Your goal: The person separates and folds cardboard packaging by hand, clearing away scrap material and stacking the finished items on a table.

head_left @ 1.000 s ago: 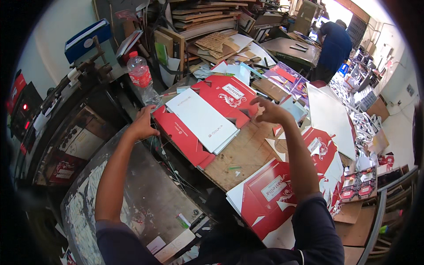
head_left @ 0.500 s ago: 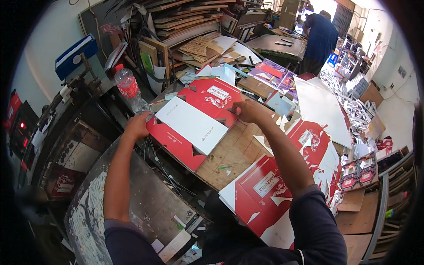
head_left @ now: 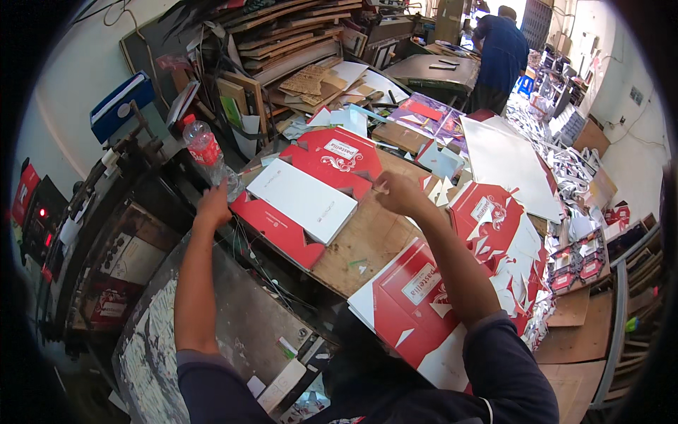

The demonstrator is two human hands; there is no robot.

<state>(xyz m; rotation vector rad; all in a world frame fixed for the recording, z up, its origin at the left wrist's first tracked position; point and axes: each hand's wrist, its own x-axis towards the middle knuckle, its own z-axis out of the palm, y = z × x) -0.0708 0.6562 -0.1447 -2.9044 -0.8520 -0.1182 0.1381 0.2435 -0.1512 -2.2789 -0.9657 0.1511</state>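
Note:
A stack of die-cut carton blanks, red with a white middle panel, lies on the wooden board with notched edges. My left hand is just off the stack's left corner, beside a clear plastic bottle with a red cap and label. Its fingers look drawn together, but what they hold is hidden. To the right of the stack, my right hand hovers over the board, apart from the blanks. Its fingers are curled in a pinch; whatever is between them is too small to name.
More red blanks lie near my right forearm, with white scraps beyond. A large white sheet rests at the right. Stacked wooden boards stand at the back. Another person stands at the far table.
My right hand has come away from the stack's right edge, a little toward the right. My left hand has moved off the left corner. The whole view has shifted slightly.

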